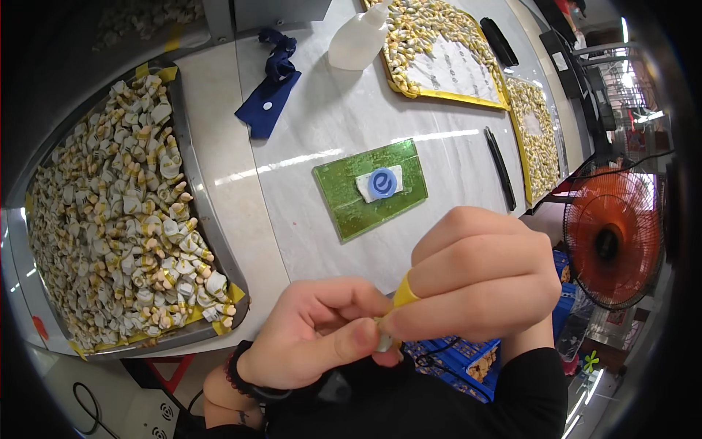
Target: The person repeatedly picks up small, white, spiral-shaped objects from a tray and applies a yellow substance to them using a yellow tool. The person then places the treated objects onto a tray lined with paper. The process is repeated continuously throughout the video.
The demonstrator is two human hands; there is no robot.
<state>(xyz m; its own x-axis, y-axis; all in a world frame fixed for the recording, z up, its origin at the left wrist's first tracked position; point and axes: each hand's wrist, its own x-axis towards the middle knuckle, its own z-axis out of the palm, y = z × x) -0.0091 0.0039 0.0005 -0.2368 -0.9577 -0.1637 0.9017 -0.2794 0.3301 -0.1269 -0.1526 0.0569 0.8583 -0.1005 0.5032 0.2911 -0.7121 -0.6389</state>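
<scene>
Close to my body, both hands meet at their fingertips. My left hand (314,336) pinches a small pale greyish-white piece (382,341) between thumb and fingers; most of it is hidden. My right hand (486,278) is curled, its thumb and forefinger pressed at the same piece. A yellow strip (404,292) shows at the right forefinger; whether it is tape or a finger cover I cannot tell. Beyond the hands, a green glassy block (340,205) lies on the table, bearing a white pad with a round blue disc (382,183).
At left stands a large metal tray (238,293) heaped with small grey-white, yellow-banded pieces. Two yellow-edged trays (453,101) of similar pieces lie far right. A white squeeze bottle (352,47), dark blue cloth (269,102), black pen-like tool (500,168) and orange fan (610,234) are around.
</scene>
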